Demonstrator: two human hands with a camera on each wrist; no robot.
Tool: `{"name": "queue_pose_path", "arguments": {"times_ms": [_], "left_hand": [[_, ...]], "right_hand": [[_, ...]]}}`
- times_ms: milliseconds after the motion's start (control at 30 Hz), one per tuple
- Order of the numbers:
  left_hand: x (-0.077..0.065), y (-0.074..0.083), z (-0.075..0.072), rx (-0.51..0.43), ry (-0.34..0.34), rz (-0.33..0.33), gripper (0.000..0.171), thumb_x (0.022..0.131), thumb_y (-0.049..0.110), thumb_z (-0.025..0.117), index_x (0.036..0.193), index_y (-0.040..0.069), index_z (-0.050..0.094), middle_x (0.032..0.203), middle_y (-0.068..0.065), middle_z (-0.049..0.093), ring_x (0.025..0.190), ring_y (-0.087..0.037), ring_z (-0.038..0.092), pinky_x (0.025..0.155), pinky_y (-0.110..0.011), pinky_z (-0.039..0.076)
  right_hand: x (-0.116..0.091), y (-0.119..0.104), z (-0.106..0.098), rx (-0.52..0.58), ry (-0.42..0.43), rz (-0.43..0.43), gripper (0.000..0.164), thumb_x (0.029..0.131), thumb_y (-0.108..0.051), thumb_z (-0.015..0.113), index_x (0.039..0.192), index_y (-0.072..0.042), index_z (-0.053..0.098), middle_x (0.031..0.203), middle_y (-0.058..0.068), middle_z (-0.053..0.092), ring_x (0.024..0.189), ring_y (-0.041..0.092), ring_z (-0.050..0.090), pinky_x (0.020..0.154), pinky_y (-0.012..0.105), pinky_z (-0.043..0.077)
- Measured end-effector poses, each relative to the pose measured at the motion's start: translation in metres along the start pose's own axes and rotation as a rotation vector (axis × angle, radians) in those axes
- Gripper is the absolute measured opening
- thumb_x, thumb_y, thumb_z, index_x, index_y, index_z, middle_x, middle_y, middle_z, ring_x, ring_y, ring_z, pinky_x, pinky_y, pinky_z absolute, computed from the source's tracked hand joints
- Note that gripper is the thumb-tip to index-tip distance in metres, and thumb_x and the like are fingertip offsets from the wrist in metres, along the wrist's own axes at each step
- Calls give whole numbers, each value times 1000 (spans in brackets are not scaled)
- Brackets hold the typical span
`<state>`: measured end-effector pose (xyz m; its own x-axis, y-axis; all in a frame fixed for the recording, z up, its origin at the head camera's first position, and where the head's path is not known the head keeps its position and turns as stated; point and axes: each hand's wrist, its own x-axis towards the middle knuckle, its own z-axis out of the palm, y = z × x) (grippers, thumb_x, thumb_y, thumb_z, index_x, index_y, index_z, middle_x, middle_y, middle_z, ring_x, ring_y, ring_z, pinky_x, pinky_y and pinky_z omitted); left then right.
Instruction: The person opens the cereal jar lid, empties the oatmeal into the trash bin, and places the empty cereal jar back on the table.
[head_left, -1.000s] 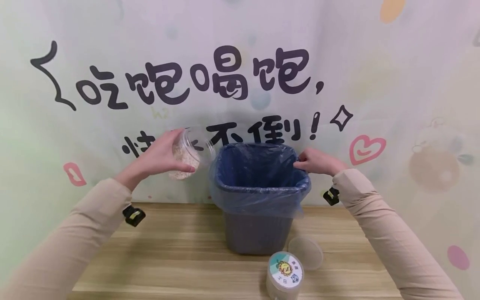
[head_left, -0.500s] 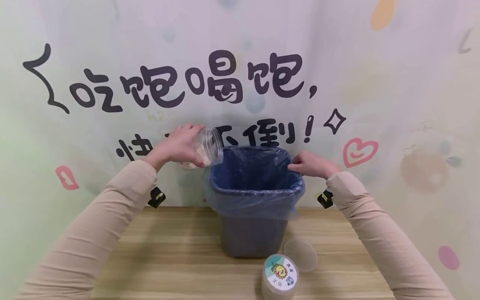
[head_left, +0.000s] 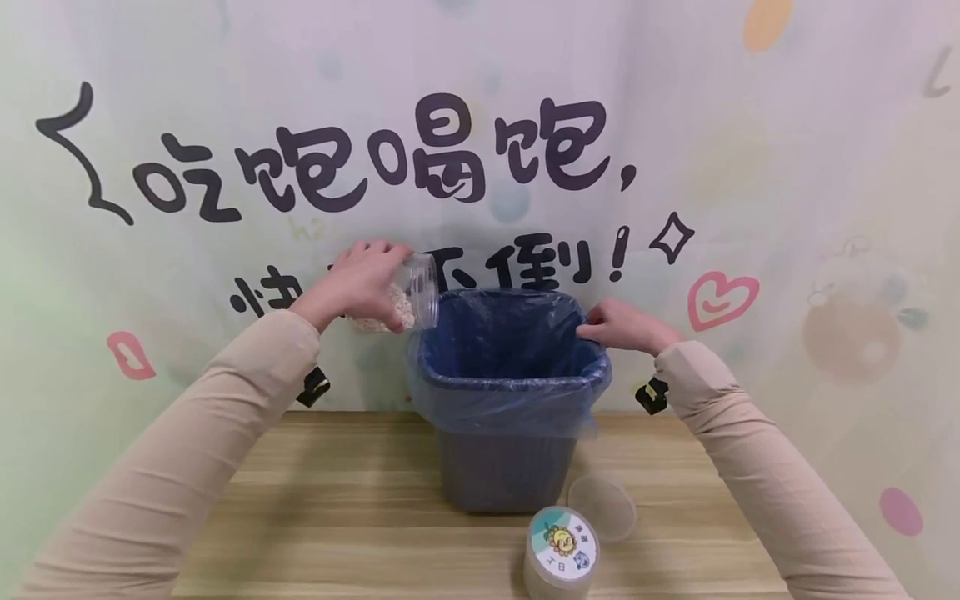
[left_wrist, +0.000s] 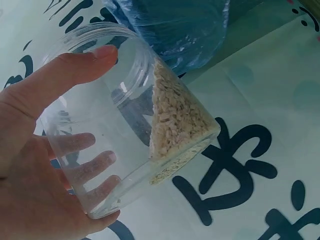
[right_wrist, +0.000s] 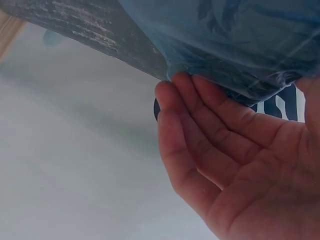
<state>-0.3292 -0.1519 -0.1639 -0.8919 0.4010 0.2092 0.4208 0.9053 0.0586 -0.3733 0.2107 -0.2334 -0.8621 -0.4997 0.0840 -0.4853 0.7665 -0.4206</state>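
Note:
My left hand (head_left: 360,283) grips a clear plastic jar (head_left: 424,287), tipped nearly on its side with its open mouth at the left rim of the trash can (head_left: 504,471). Dry, pale oat-like flakes (left_wrist: 177,112) slope along the jar's lower wall in the left wrist view. Thumb and fingers lie on opposite sides of the jar. A thin blue bag (head_left: 506,410) lines the can and folds down over its rim. On the can's right side, my right hand (head_left: 626,323) holds the rim through the bag, its fingers (right_wrist: 200,115) curled up against the plastic from outside.
A lidded tub (head_left: 561,546) with a sunflower label stands on the wooden table (head_left: 337,500) in front of the can. Beside it lies a round translucent lid (head_left: 603,508). A printed wall cloth (head_left: 750,167) hangs close behind the can.
My left hand has brought the jar rightward to the can's rim and tipped it further over. My right hand keeps its hold on the rim.

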Motion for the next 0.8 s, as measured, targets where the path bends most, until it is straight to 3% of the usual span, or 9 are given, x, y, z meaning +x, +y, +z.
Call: {"name": "queue_pose_path", "arguments": {"times_ms": [433,800], "left_hand": [[6,24,-7,202,-54,8,96,62,23,90,140,2,38,132,-24,42,120,-44,35,102,-59,27],[3,28,-6,223,-17,19,94,59,20,89,138,2,40,130,-24,43,122,-44,34,103,-59,26]], "right_hand": [[-2,0,1,6,9,-22,25,92,-15,53,69,-6,59,61,-2,46,56,13,44,53,28,34],[-3,1,1,20,20,-17,24,92,-16,53,72,-5,61,62,-2,47,57,13,45,54,28,35]]}}
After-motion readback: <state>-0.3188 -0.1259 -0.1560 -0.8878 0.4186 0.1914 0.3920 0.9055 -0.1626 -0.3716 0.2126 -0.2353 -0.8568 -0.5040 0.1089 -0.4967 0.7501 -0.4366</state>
